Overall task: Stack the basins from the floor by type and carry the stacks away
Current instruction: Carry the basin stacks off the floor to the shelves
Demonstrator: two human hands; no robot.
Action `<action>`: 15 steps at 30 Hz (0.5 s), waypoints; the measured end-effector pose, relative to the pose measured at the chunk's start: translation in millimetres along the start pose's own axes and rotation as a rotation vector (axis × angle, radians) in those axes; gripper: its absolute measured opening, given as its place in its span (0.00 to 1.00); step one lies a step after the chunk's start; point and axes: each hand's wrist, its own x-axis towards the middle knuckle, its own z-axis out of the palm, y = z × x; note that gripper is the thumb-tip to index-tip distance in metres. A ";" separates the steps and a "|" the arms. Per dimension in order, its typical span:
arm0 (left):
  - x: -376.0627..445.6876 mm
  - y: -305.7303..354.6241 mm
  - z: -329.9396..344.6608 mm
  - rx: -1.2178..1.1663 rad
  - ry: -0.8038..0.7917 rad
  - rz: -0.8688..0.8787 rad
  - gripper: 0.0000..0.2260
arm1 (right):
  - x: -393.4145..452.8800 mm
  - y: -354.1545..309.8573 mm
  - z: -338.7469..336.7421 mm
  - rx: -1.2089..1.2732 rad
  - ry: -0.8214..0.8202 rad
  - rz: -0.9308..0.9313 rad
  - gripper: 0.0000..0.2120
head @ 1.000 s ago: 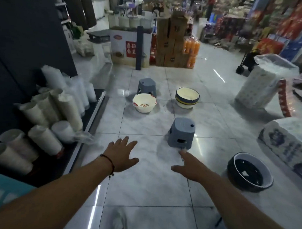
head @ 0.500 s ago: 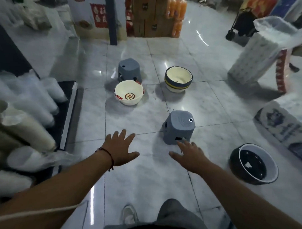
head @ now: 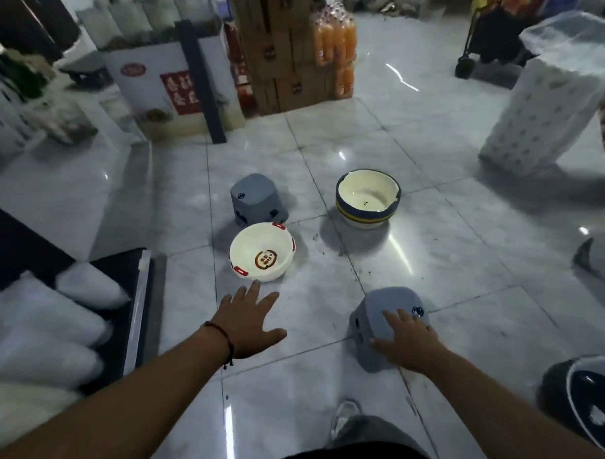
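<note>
A white basin with red handles [head: 262, 252] sits on the tiled floor, just beyond the fingertips of my left hand [head: 248, 320], which is spread flat and holds nothing. A cream basin with blue and yellow bands [head: 367, 199] stands farther right. A dark basin with a white rim [head: 578, 393] lies at the right edge, partly cut off. My right hand [head: 407, 341] rests with straight fingers on top of a grey upturned stool [head: 377, 317]. A second grey stool [head: 257, 198] stands behind the white basin.
A low black shelf with wrapped white rolls [head: 51, 323] runs along the left. Stacked cartons [head: 283, 57] and orange bottles [head: 335, 38] stand at the back. Wrapped tissue packs [head: 552, 111] stand at the right. My shoe [head: 344, 416] is on the floor below.
I have moved forward toward the basins. My right hand now lies on the near grey stool, and my left hand has come close to the white basin.
</note>
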 end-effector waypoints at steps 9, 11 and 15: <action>168.6 -40.7 -86.8 -0.138 0.051 -0.050 0.38 | 159.0 -28.1 -140.6 -0.063 0.004 -0.045 0.41; 215.7 -47.0 -103.0 -0.197 0.028 -0.044 0.38 | 196.5 -32.3 -161.1 -0.058 0.014 -0.029 0.40; 313.5 -60.1 -141.7 -0.156 0.021 0.039 0.38 | 267.7 -41.8 -200.3 -0.045 0.022 0.030 0.40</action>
